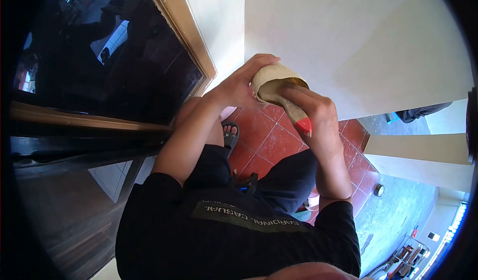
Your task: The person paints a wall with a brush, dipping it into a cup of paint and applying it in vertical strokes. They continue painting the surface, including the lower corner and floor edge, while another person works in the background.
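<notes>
A cream, rounded, hollow object (273, 72) is held up near the wall, its opening facing down toward me. A narrow strip with a red patch (303, 126) runs from its opening along my right hand. My left hand (242, 85) grips the object's left side, the thumb low and the fingers round the top. My right hand (311, 103) has its fingers reaching into the opening, bent against the strip; their tips are hidden inside. I cannot make out what the object is.
The pale wall (343, 41) stands just beyond my hands. To the left is a dark glossy panel (149, 56) in a wooden frame (191, 31). Red floor tiles (254, 130) and a sandalled foot (230, 133) lie below. A small round object (379, 190) sits on the grey floor at right.
</notes>
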Demonstrator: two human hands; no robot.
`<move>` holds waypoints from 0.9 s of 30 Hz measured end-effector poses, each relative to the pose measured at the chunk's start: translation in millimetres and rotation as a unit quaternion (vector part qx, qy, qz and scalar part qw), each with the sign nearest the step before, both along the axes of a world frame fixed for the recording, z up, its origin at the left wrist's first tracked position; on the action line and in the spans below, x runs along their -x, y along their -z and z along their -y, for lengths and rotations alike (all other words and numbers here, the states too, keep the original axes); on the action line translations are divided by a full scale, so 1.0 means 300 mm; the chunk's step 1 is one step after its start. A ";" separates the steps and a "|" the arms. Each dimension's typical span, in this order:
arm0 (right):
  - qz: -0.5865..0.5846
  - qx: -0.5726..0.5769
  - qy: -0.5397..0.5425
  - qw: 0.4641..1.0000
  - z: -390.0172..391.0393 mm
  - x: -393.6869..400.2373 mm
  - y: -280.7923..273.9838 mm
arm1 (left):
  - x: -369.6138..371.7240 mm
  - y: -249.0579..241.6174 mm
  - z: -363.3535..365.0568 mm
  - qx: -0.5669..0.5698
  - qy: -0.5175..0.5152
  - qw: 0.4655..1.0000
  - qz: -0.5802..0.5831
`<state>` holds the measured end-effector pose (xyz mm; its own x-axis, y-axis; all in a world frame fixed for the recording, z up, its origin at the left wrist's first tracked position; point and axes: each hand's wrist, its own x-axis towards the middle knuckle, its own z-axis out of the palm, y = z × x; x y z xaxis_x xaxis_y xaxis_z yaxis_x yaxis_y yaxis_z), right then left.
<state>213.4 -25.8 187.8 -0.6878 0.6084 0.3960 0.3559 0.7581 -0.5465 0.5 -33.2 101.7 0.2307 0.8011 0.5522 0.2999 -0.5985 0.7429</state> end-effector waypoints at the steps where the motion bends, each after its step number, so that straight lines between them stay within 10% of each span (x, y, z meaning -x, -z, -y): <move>1: -0.024 -0.012 0.010 1.000 0.007 -0.012 -0.006 | -0.005 0.000 -0.002 -0.005 0.001 1.000 -0.004; 13: -0.179 0.123 0.061 0.974 -0.029 -0.094 0.034 | -0.031 -0.012 0.015 0.111 0.034 0.992 0.039; 27: -0.174 -0.060 0.064 0.981 -0.071 -0.075 0.072 | -0.037 -0.029 0.024 0.139 0.026 0.988 0.062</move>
<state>236.0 -4.6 166.1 -0.4191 0.6159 0.6671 0.2614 0.7855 -0.5610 11.8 -40.4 110.3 0.2209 0.9147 0.3383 0.1711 -0.3778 0.9099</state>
